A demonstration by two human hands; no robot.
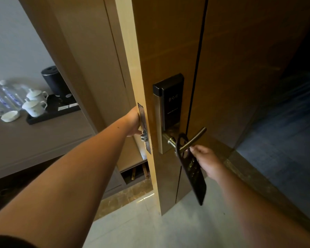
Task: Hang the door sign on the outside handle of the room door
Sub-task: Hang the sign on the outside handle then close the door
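The wooden room door (170, 51) stands open, edge toward me. Its outside face carries a black card-lock plate (170, 102) and a metal lever handle (191, 140). A dark, narrow door sign (193, 174) has its loop over the lever near the base and slants down to the right. My right hand (207, 161) pinches the sign's upper part just below the lever. My left hand (133, 122) reaches behind the door's edge beside the latch plate (144, 127); its fingers are hidden by the door.
A counter (34, 140) at left holds a black tray (52, 113) with two white lidded cups (35, 104), a black kettle (52, 81), water bottles (4, 97) and a white dish (10, 116). Pale tile floor (150, 226) lies below; dark blue corridor carpet (284, 140) at right.
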